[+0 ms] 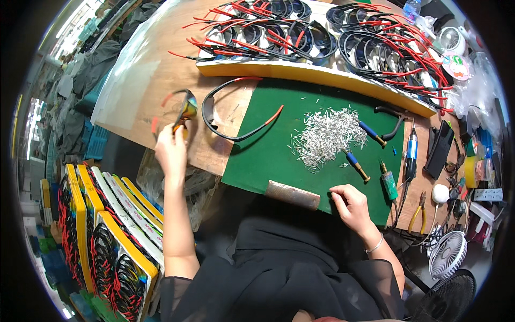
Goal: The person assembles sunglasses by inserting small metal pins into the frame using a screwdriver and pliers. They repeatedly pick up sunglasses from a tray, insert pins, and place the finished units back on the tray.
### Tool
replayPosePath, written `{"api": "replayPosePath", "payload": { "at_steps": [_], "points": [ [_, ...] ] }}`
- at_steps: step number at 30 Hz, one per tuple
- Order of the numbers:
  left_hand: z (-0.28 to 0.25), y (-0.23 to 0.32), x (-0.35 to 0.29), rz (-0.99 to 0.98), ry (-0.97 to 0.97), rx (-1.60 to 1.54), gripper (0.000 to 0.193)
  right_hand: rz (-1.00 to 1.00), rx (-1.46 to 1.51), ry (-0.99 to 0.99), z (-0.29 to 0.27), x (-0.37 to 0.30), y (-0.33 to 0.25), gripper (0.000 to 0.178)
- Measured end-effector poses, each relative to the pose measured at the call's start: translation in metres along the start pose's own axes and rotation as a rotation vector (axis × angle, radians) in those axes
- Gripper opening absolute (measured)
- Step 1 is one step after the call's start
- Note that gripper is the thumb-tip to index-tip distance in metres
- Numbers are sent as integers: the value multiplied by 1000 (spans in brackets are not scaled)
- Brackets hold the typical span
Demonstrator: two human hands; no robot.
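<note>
sunglasses (pixel 189 111) with a dark frame, mirrored orange lens and red temple tips: position, off the fingertips of my left hand (pixel 171 153), over the bare wood of the surface (pixel 137 110), at the left of the work area. my left hand is clamped on the near end of the frame; the lens and the temples are left exposed. orientation: the lens front, the long axis, runs roughly away from me, and the temples point left; slight blur hides the exact tilt. a second pair (pixel 208 114) lies just to the right, its front near the edge of the green mat (pixel 257 161) and its temples pointing right, so the two fronts stand side by side with temples opposed. my left hand is the nearer to both pairs. my right hand (pixel 351 206) is well apart from it, at the near edge of the mat, fingers loosely curled beside the end of a metal block (pixel 292 195); i cannot tell whether anything is inside them. a heap of small metal pins (pixel 327 140) lies beyond that hand.
</note>
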State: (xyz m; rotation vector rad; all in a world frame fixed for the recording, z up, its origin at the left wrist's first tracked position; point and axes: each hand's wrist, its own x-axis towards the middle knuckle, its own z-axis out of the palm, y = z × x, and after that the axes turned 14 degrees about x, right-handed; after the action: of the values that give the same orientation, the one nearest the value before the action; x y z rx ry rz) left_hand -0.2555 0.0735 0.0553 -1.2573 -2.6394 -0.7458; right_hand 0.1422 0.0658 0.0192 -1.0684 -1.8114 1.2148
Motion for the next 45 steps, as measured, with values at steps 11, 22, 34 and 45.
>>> {"api": "replayPosePath", "payload": {
  "at_steps": [11,22,34,45],
  "points": [
    [-27,110,-121,1065,-516,-531,25,360,663,-41,-40,13,-52,30],
    [-12,114,-124,1083,-683,-781,32,159,970,-155,-62,-23,-59,24],
    [12,146,-181,-365,-1490,-1288,35,-195,459,-704,-46,-7,-89,28],
    [16,143,-181,-303,-1554,-1206,25,-356,-109,-130,-18,22,-62,18]
  ]
}}
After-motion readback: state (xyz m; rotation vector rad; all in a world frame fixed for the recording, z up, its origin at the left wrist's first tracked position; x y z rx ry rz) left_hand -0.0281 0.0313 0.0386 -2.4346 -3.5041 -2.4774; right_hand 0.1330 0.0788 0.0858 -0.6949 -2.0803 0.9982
